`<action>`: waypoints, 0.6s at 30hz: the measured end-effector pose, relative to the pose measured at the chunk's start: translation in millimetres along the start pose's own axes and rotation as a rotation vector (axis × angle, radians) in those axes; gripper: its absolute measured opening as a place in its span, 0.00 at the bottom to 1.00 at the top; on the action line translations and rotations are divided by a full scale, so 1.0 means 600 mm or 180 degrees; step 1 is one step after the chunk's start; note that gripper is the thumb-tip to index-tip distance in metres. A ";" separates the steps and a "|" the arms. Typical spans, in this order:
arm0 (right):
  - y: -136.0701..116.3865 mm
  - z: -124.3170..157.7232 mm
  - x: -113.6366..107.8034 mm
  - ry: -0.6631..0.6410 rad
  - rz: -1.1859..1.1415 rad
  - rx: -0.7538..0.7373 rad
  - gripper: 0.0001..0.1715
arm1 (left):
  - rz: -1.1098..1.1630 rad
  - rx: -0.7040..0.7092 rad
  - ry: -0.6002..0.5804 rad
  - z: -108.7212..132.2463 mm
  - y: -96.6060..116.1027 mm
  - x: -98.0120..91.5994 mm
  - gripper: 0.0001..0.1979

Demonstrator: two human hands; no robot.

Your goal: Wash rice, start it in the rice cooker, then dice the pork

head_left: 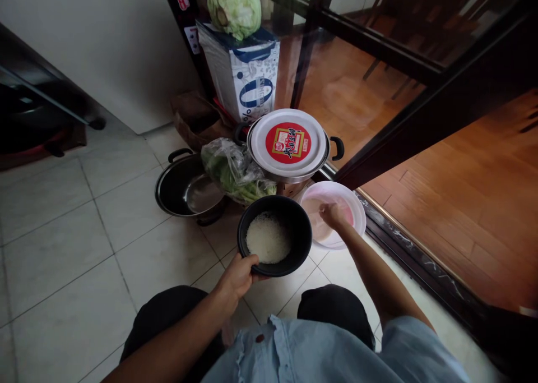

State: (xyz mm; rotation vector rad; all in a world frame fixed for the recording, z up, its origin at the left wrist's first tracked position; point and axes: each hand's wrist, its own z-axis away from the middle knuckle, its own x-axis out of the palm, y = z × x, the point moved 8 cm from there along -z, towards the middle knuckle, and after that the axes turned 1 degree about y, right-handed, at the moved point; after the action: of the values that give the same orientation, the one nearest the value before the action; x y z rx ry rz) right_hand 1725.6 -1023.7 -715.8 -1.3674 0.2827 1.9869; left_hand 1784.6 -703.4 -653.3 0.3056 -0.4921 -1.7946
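My left hand [238, 276] grips the near rim of a black pot [294, 226] that holds a heap of white rice [268, 238]. The pot is held just above the tiled floor in front of my knees. My right hand [333, 215] reaches into a pale pink plastic container [353, 206] to the right of the pot. Its fingers are curled, and what they hold is hidden.
A lidded steel pot [288, 144] with a red label stands behind. A bag of greens [235, 172] lies to its left, beside an open black pan [185, 188]. A cabbage [233, 4] sits on a printed box [247, 72]. A dark door frame [420, 119] runs on the right.
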 end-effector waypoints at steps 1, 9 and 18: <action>0.001 -0.005 -0.030 0.0191 -0.0117 -0.0022 0.19 | 0.0007 -0.0002 -0.0012 0.000 0.001 0.001 0.14; -0.025 -0.085 -0.307 0.1899 -0.1493 0.0038 0.20 | -0.0029 -0.0094 -0.0037 0.005 0.000 0.009 0.16; -0.069 -0.155 -0.355 0.1199 -0.0561 0.1030 0.26 | -0.0018 -0.0055 -0.0140 0.007 0.002 0.003 0.19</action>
State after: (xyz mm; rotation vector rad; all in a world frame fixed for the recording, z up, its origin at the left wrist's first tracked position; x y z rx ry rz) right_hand 1863.1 -1132.3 -557.7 -1.4860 0.6059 1.4574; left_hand 1783.4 -704.8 -649.2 0.2562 -0.5071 -1.8132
